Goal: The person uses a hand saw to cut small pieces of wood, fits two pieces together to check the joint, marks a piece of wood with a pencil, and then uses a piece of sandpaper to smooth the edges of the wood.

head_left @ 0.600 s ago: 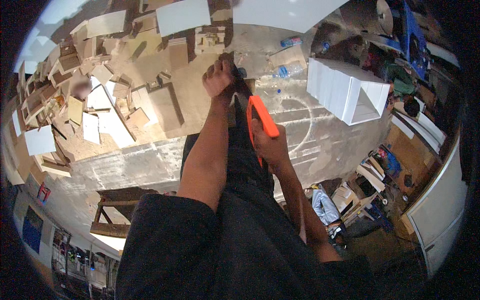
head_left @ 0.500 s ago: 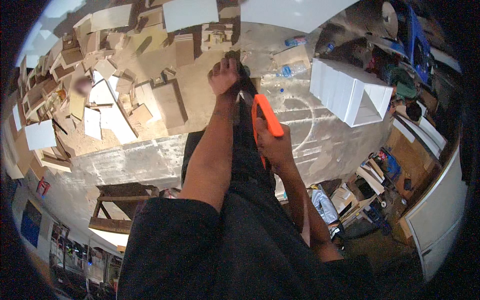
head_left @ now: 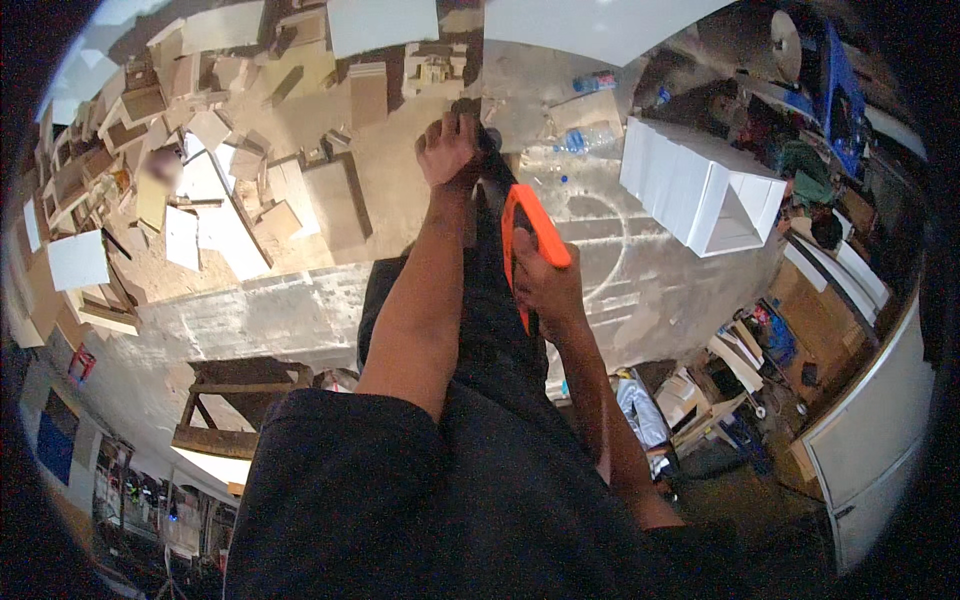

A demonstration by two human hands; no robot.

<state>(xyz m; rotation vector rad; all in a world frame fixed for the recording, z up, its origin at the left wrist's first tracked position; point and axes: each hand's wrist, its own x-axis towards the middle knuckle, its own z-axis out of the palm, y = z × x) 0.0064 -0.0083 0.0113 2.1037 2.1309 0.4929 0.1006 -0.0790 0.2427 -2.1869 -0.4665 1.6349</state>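
Note:
My right hand [head_left: 546,285] is wrapped round the orange handle of a handsaw [head_left: 538,225], close in front of my body. The saw's blade is mostly lost against dark clothing and shadow. Farther forward, my left hand [head_left: 447,150] has its fingers curled over and closed. Whatever lies under those fingers is hidden, though a dark strip runs right beside them.
Wood and board offcuts [head_left: 210,215] are heaped at the left. A long white box-shaped piece [head_left: 690,185] lies at the right, near plastic bottles [head_left: 585,138]. A wooden frame [head_left: 225,440] stands at lower left, and a white panel [head_left: 590,25] lies ahead.
The saw handle and my right hand have shifted very slightly. My left hand stays in the same place with its fingers curled. The view has tilted a little.

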